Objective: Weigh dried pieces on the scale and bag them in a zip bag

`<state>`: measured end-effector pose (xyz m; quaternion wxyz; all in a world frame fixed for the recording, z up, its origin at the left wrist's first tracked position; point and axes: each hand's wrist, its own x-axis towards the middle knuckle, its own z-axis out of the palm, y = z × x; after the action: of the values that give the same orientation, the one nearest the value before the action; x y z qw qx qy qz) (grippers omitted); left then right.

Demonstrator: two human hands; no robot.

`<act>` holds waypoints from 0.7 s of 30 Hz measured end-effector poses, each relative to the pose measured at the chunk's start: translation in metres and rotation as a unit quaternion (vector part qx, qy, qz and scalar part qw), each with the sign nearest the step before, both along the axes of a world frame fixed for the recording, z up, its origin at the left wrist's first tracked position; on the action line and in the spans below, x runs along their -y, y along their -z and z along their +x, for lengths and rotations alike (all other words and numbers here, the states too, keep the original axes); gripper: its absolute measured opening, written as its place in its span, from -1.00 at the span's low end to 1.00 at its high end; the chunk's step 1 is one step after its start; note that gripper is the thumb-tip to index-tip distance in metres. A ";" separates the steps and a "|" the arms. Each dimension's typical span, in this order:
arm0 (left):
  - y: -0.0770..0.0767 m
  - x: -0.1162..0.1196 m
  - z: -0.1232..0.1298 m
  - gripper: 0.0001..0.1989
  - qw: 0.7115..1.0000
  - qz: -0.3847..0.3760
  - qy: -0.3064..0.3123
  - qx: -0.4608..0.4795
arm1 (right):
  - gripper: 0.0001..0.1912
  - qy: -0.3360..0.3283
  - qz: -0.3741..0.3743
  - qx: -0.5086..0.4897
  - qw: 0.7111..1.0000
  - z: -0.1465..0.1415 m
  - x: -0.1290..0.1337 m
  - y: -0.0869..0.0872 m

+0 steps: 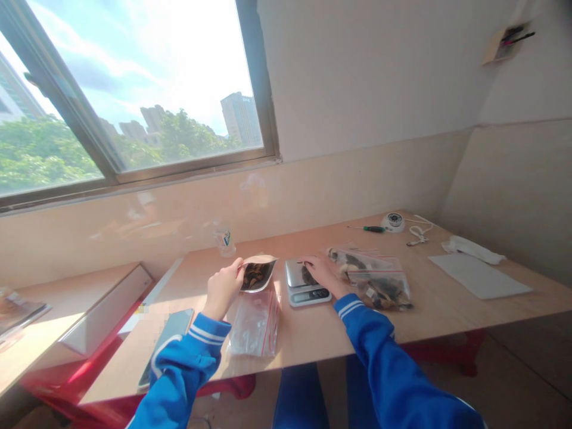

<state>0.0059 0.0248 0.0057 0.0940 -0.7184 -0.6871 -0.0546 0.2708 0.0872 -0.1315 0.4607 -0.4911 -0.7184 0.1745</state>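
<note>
At frame centre, the left hand pinches the light, floppy pouch by its rim, while the right hand, fingers spread, touches brittle-looking pieces on the scale.

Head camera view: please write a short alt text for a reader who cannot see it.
The left hand holds an open pouch of dark pieces while the right hand rests on a small scale on a wooden table.

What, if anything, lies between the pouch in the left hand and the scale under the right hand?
Nothing visible. The left hand holds the open pouch just left of the scale, with only bare table between them. The right hand rests on the scale's platform, touching the dark pieces there.
</note>
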 end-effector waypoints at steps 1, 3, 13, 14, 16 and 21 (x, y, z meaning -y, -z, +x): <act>0.000 0.000 0.000 -0.61 1.000 -0.001 0.000 0.000 | -0.66 0.012 0.006 -0.006 1.000 0.002 0.001 -0.001; 0.001 0.001 0.000 -0.61 1.000 -0.003 0.003 0.001 | -0.67 0.028 0.019 -0.015 0.999 0.005 0.003 -0.001; 0.001 0.003 0.001 -0.61 1.000 -0.013 0.005 -0.005 | -0.66 -0.012 0.009 -0.012 1.000 0.000 -0.002 0.007; 0.001 0.004 0.000 -0.61 1.000 -0.014 0.003 -0.004 | -0.66 -0.012 0.006 -0.011 1.000 -0.001 -0.002 0.007; 0.000 0.004 -0.001 -0.61 1.000 -0.014 0.002 0.001 | -0.66 -0.015 -0.004 -0.005 1.000 -0.003 -0.001 0.007; -0.001 0.005 -0.003 -0.61 1.000 -0.013 0.002 0.011 | -0.66 -0.005 0.005 0.045 0.999 -0.002 0.001 0.005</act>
<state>0.0025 0.0200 0.0063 0.0773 -0.7205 -0.6871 -0.0538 0.2688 0.0859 -0.1365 0.4298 -0.4925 -0.7416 0.1506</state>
